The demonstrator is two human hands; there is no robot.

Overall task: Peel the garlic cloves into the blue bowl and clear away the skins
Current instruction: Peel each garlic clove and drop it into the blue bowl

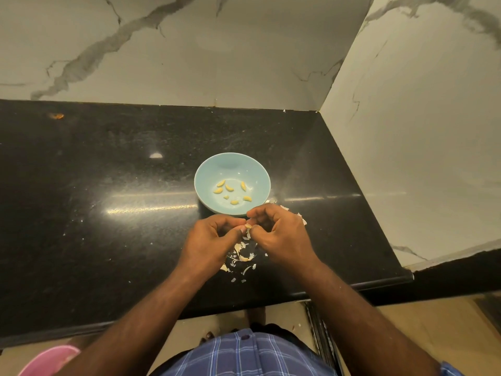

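Garlic clove [248, 226] mostly hidden between fingertips (perhaps half-peeled); pink object [50, 360] cut off bottom-left.

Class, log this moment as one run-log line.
stage: peeling | left hand, right hand: pinch garlic clove | blue bowl: peeled cloves | skins: countertop

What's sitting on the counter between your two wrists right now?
A scatter of garlic skins lies on the black counter, below the clove that the left hand and right hand pinch. Head view shows it.
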